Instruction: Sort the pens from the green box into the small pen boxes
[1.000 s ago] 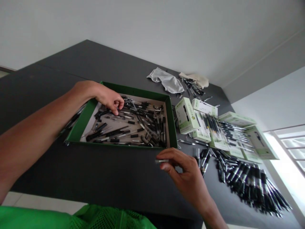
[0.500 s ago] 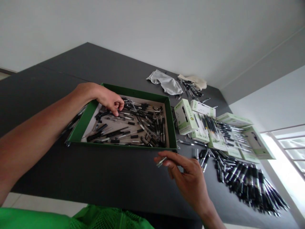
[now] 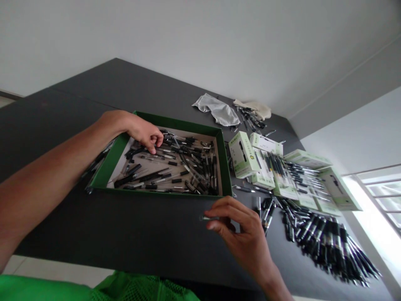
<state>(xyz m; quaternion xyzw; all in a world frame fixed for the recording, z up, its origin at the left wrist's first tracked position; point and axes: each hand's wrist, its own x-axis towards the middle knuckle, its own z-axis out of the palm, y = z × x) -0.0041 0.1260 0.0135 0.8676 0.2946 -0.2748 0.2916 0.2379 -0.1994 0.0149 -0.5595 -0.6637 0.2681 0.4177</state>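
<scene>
The right hand (image 3: 249, 237) pinches a small piece (image 3: 205, 218) (blurred, partly hidden).

Pens (image 3: 200, 169) in a tray (image 3: 223, 161) on a table (image 3: 140, 221), cartons (image 3: 242, 156) right of it, cloths (image 3: 216, 109) farther back

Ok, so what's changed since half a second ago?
The right hand has turned the small slim piece it holds from slanted to roughly level, without letting go. The left hand stays over the pens in the green box.
</scene>
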